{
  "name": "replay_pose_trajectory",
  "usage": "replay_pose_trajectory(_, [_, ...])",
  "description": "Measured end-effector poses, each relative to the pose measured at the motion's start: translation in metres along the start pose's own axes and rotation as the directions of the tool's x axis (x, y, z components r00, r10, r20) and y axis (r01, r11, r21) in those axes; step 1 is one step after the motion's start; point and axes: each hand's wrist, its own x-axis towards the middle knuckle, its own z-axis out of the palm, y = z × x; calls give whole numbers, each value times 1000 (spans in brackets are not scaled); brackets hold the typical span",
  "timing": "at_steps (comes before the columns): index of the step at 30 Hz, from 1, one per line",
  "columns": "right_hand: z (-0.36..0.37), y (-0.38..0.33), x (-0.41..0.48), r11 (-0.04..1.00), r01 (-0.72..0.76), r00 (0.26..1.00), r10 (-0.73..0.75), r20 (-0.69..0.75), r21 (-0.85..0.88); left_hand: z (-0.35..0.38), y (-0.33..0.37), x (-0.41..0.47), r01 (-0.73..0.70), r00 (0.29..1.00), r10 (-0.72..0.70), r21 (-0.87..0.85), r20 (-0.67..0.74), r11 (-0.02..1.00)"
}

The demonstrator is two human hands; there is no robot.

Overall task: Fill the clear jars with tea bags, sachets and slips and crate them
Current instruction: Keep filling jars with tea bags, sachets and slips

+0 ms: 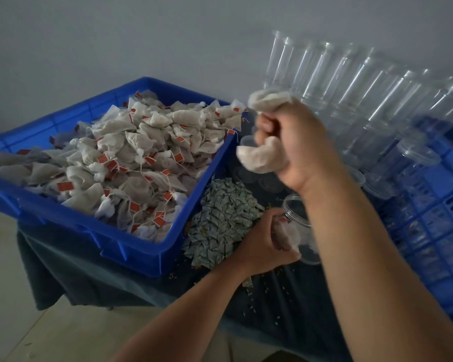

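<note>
Tilting in the curled grip of the left hand point(259, 244), a clear plastic jar point(305, 228) sits low at centre right, threaded mouth up and away, long axis running toward the viewer, a white tea bag point(289, 235) against it. Above, the right hand point(290, 142) fists a bunch of tea bags point(262, 158). A sachet pile point(220, 220) and blue tray point(63, 218) lie left.

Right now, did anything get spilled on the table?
Yes. Little tan crumbs lie scattered on the dark cloth just below the left hand. They are probably loose bits shaken out of tea bags.
</note>
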Motion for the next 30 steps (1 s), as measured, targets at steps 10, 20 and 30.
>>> replay_pose_trajectory(10, [-136, 37, -55, 866, -227, 913, 29, -408, -446, 9, -18, 7, -89, 996, 88, -43, -18, 995])
replay_pose_trajectory(20, [-149, 61, -64, 922, -304, 899, 195, -392, -238, 13, -18, 8, -120, 993, 120, -18, -11, 993])
replay_pose_trajectory(30, [-156, 33, -70, 507, -219, 973, 52, -224, -834, 13, -19, 9, -129, 992, 129, -26, -3, 991])
